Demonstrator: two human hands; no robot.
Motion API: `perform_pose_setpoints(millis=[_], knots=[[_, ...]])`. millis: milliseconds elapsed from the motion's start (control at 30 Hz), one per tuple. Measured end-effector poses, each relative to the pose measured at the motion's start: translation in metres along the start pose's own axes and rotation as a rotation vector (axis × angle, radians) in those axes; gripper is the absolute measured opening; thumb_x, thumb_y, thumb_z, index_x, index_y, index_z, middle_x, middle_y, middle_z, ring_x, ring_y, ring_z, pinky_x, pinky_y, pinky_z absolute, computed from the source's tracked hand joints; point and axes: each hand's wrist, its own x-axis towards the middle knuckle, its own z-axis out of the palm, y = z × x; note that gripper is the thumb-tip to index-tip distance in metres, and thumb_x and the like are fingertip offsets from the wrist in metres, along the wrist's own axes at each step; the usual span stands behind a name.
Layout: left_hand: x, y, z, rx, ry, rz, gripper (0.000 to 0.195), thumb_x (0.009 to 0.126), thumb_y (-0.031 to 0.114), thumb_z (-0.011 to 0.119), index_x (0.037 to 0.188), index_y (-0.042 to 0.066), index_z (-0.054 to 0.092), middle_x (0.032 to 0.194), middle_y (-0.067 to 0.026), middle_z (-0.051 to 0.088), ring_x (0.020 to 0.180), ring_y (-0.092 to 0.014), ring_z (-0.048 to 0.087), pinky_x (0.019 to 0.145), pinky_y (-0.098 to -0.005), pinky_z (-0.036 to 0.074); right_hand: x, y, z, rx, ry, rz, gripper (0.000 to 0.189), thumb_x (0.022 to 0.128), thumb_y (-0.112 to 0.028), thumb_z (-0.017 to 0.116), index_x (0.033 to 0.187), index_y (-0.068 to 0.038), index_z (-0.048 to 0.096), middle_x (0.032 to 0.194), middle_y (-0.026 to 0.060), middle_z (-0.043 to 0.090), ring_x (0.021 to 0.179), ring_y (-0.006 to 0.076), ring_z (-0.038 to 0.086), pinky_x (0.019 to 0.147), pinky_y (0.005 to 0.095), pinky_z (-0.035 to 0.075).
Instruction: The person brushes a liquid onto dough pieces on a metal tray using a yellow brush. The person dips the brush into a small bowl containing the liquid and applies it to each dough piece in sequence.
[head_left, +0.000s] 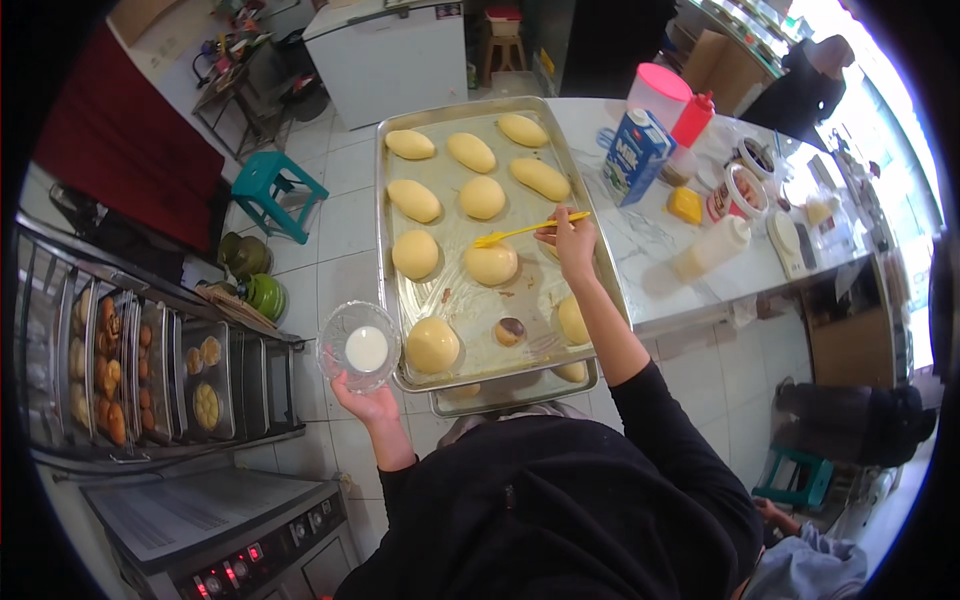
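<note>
My left hand (366, 401) holds a clear patterned glass bowl (332, 330) with white liquid (367, 349) in it, just left of the tray's near corner. In my right hand (571, 241) is a yellow pastry brush (517, 232), its head on the upper edge of a round dough bun (491, 265). A large metal baking tray (480, 367) carries several pale buns, some round and some oval. The near-left bun (433, 345) looks glossy. A small bun with a dark top (510, 331) sits near the front. My right hand partly hides a bun beneath it.
On the marble-patterned counter (645, 300) right of the tray stand a milk carton (637, 157), a squeeze bottle (716, 244) and tubs. A second tray (517, 403) lies below. A loaded tray rack (161, 360) and oven (225, 517) are at left. Other people are at right.
</note>
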Motion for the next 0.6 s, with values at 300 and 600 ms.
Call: perform_pose_setpoints(millis=[300, 600], knots=[[0.002, -0.007, -0.005, -0.013, -0.074, -0.04, 0.055, 0.068, 0.028, 0.037, 0.121, 0.017, 0.034, 0.121, -0.008, 0.036, 0.109, -0.027, 0.037, 0.08, -0.043, 0.038, -0.019, -0.008, -0.069, -0.237, -0.005, -0.054, 0.028, 0.084, -0.02, 0.042, 0.075, 0.005, 0.049, 0.069, 0.0117, 0.052, 0.053, 0.0158, 0.056, 0.048, 0.0244, 0.05], [0.004, -0.009, -0.002, 0.027, -0.083, -0.072, 0.056, 0.067, 0.028, 0.037, 0.121, 0.016, 0.033, 0.121, -0.0083, 0.035, 0.11, -0.027, 0.037, 0.08, -0.0435, 0.039, -0.095, -0.011, -0.046, -0.698, -0.465, -0.847, 0.009, 0.067, 0.001, 0.055, 0.072, -0.003, 0.048, 0.076, 0.0086, 0.049, 0.067, 0.0238, 0.053, 0.054, 0.0292, 0.044]])
